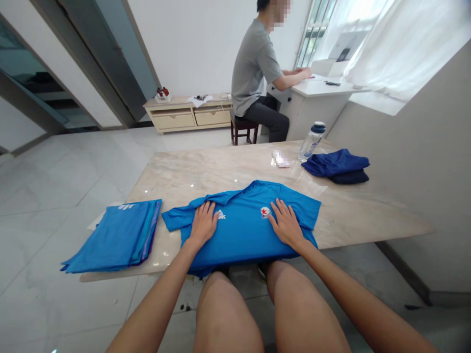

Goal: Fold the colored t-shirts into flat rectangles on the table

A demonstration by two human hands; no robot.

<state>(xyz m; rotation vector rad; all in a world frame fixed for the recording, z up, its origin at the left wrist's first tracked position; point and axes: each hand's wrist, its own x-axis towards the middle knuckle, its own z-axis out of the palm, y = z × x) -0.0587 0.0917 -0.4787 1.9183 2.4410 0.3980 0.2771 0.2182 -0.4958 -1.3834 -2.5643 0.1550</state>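
Observation:
A bright blue short-sleeved T-shirt (239,238) lies front up on the marble-look table (176,169), its collar toward the far side and its lower part hanging over the near edge. My left hand (203,223) rests flat on the shirt beside a white logo, fingers stretched out. On the other side of the chest, my right hand (286,223) lies flat with spread fingers next to a round white badge with a red star. Neither hand grips the cloth. Left of the shirt sits a stack of folded blue and purple clothes (110,235).
Dark blue folded clothing (336,164) and a clear water bottle (312,142) stand at the table's far right, near a small blurred item (280,159). Beyond, a person in a grey shirt (253,63) sits at a white desk (324,90). A low cabinet (172,121) lines the wall.

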